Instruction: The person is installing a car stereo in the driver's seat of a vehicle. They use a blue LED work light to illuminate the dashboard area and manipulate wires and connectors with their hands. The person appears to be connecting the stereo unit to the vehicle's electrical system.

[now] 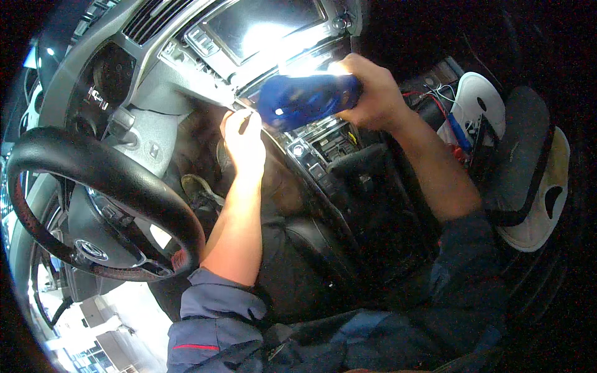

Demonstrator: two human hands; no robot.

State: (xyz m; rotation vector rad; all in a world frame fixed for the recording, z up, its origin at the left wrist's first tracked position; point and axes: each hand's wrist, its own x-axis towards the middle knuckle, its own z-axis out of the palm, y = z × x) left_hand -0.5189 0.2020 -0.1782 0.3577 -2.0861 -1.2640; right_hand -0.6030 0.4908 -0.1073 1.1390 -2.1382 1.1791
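My right hand (376,93) is wrapped round a blue, blocky handheld thing (298,99), apparently a work light. Its outline is partly smeared, and strong white light glares along its far edge. Close to its left side is my left hand (244,138), brightly lit, its fingers drawn together in a pinch beside the lower dashboard. Whatever lies between those fingertips is too small and overexposed to make out. Beyond both hands, the centre screen (267,28) reflects a bright patch. Below the blue thing, the centre console (320,168) has its trim opened, showing inner parts.
A black steering wheel (99,143) fills the left side, next to my left forearm. On the passenger side lie a blue-handled tool (459,132), red and white wires (429,98), a white curved panel (482,102) and a dark padded piece (519,155).
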